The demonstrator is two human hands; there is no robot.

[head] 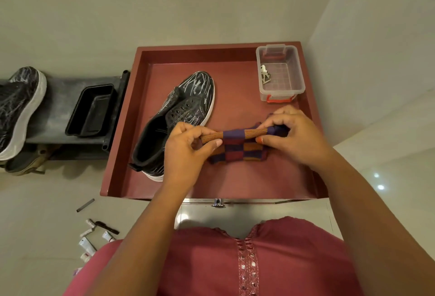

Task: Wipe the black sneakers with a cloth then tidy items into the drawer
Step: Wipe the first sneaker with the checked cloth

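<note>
An open red drawer (235, 189) holds one black sneaker (186, 105) with white scribble marks and a white sole, lying toe away from me. To its right lies a checkered cloth (237, 148) in purple, orange and maroon. My left hand (186, 152) pinches the cloth's left end and my right hand (294, 135) pinches its right end, stretching the top edge between them above the drawer floor. The second black sneaker (18, 107) rests on a dark shelf at the far left.
A clear plastic box (281, 74) with red latches and a small metal item inside stands in the drawer's far right corner. A black tray (90, 110) sits on the dark shelf (58, 98). Several small tubes (94, 241) and a dark stick (85, 205) lie on the floor.
</note>
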